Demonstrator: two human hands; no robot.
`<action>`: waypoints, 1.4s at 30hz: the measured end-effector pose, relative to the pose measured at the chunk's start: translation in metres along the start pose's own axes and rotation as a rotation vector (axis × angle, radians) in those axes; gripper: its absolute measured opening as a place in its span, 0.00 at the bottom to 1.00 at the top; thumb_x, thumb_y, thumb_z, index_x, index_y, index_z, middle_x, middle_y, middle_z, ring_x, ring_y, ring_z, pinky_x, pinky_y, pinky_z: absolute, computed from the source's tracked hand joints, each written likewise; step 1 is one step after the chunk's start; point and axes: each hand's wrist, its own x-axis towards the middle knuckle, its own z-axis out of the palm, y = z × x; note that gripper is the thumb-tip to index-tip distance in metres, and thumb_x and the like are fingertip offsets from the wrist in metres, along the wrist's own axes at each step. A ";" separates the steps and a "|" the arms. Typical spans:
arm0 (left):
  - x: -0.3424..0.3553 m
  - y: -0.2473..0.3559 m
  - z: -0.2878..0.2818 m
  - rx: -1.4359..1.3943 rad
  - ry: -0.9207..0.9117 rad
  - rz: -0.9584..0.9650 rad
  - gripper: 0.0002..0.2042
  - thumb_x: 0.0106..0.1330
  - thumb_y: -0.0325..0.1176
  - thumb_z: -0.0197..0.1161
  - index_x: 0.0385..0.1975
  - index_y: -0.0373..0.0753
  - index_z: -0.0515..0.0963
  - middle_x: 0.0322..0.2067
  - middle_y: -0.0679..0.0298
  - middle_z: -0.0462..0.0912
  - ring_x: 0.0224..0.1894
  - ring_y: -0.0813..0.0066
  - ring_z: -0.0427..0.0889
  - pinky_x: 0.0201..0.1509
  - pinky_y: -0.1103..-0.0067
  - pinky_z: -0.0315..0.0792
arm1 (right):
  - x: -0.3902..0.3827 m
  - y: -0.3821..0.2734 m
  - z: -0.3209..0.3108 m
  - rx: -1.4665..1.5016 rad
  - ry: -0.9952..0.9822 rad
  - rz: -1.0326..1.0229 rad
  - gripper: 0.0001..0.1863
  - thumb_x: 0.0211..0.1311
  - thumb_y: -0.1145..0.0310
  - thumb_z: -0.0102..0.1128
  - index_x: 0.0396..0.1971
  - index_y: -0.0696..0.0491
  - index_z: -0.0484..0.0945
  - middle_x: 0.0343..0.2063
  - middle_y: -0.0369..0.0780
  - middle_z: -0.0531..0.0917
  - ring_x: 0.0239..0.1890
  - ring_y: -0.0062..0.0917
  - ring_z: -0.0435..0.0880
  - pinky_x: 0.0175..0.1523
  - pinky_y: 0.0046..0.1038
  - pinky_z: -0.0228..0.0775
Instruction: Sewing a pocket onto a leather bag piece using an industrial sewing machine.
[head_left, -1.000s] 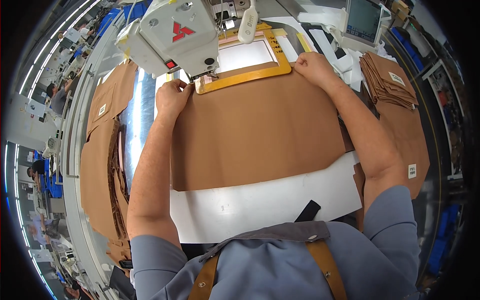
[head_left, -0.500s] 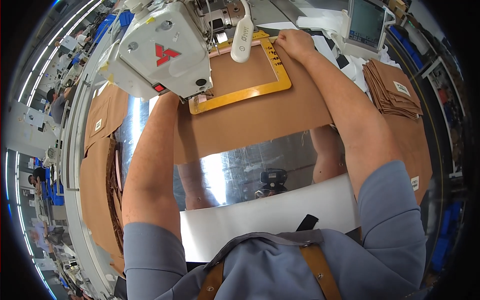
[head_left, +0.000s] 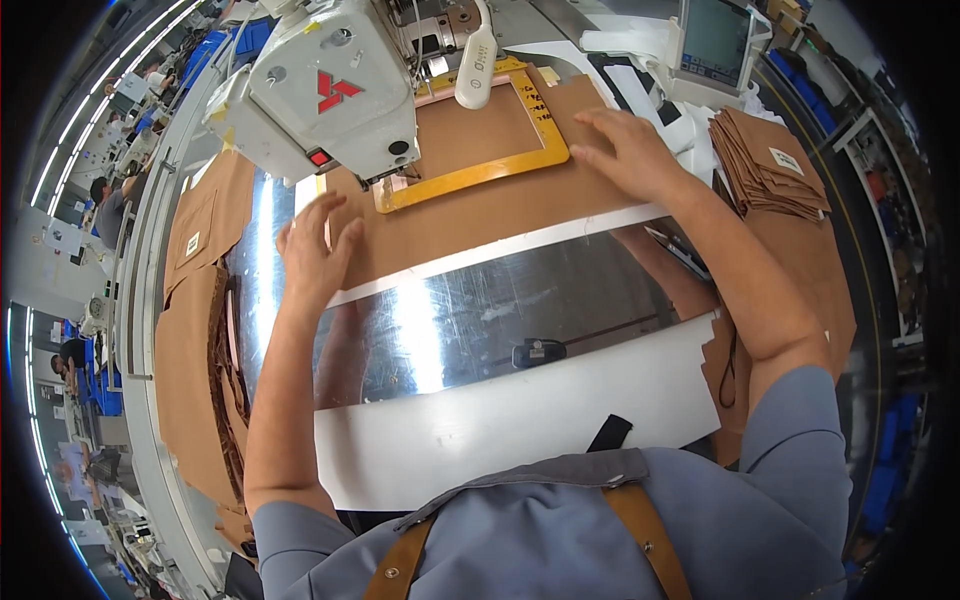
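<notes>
A brown fabric panel [head_left: 450, 225] lies under the head of a white sewing machine [head_left: 320, 100]. On top of the panel sits a yellow rectangular frame [head_left: 470, 178], with brown fabric showing inside it. My left hand [head_left: 322, 245] is at the panel's left end, below the machine head, fingers apart and holding nothing. To the right of the frame, my right hand [head_left: 630, 155] hovers over or rests lightly on the panel; its fingers are spread and curved, with nothing in them. Whether the fingertips touch the cloth I cannot tell.
A shiny metal plate [head_left: 480, 320] and a white sheet [head_left: 520, 430] lie nearest me. Brown fabric stacks flank the work, one at left [head_left: 190, 390], one at right [head_left: 770, 165]. A control screen [head_left: 715, 42] stands at the back right. A white handle-shaped device [head_left: 477, 65] hangs above the frame.
Both hands have drawn back toward me, the left out from behind the machine head, the right from the frame's far corner. The fabric's near edge now sits farther from me.
</notes>
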 end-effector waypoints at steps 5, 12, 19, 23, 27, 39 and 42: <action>-0.046 0.015 -0.002 0.061 -0.151 -0.078 0.35 0.74 0.60 0.50 0.71 0.39 0.65 0.72 0.56 0.64 0.76 0.61 0.59 0.78 0.52 0.39 | -0.023 -0.011 0.009 -0.102 -0.158 0.089 0.38 0.73 0.41 0.47 0.68 0.59 0.68 0.69 0.48 0.69 0.74 0.38 0.63 0.76 0.41 0.53; -0.027 0.019 0.018 0.205 -0.242 -0.121 0.43 0.74 0.67 0.35 0.75 0.35 0.55 0.76 0.55 0.54 0.79 0.64 0.49 0.79 0.52 0.33 | -0.017 -0.004 0.024 -0.132 -0.170 0.145 0.38 0.75 0.41 0.42 0.72 0.54 0.63 0.74 0.43 0.62 0.78 0.33 0.55 0.77 0.53 0.44; 0.003 0.023 0.020 0.241 -0.295 -0.145 0.41 0.74 0.64 0.33 0.76 0.35 0.53 0.77 0.56 0.53 0.80 0.66 0.47 0.79 0.53 0.29 | -0.002 -0.005 0.013 -0.261 -0.291 0.157 0.35 0.77 0.44 0.40 0.73 0.51 0.61 0.75 0.41 0.60 0.78 0.33 0.53 0.79 0.52 0.42; 0.015 0.012 0.025 0.222 -0.310 -0.153 0.38 0.74 0.59 0.34 0.76 0.36 0.52 0.78 0.58 0.52 0.80 0.68 0.47 0.79 0.53 0.28 | 0.006 0.002 0.012 -0.311 -0.341 0.146 0.33 0.78 0.45 0.38 0.74 0.50 0.61 0.76 0.41 0.59 0.79 0.33 0.51 0.79 0.51 0.41; 0.017 -0.002 0.039 0.213 -0.268 -0.164 0.34 0.75 0.52 0.33 0.77 0.41 0.52 0.78 0.62 0.51 0.80 0.68 0.47 0.79 0.53 0.26 | 0.007 0.012 0.030 -0.259 -0.231 0.123 0.33 0.78 0.44 0.37 0.74 0.49 0.60 0.75 0.42 0.59 0.79 0.34 0.49 0.79 0.52 0.40; -0.010 0.034 0.025 0.225 -0.133 0.035 0.27 0.77 0.47 0.43 0.69 0.36 0.67 0.69 0.52 0.70 0.74 0.63 0.63 0.79 0.57 0.36 | -0.012 0.021 0.005 -0.007 -0.259 0.147 0.29 0.76 0.51 0.50 0.71 0.49 0.66 0.72 0.40 0.66 0.78 0.31 0.55 0.80 0.46 0.41; -0.004 0.036 0.026 0.217 -0.184 -0.032 0.31 0.78 0.50 0.36 0.72 0.36 0.62 0.71 0.53 0.65 0.76 0.64 0.59 0.80 0.59 0.34 | -0.009 0.027 0.013 -0.044 -0.212 0.121 0.30 0.76 0.49 0.48 0.72 0.48 0.65 0.73 0.39 0.65 0.78 0.28 0.55 0.80 0.47 0.40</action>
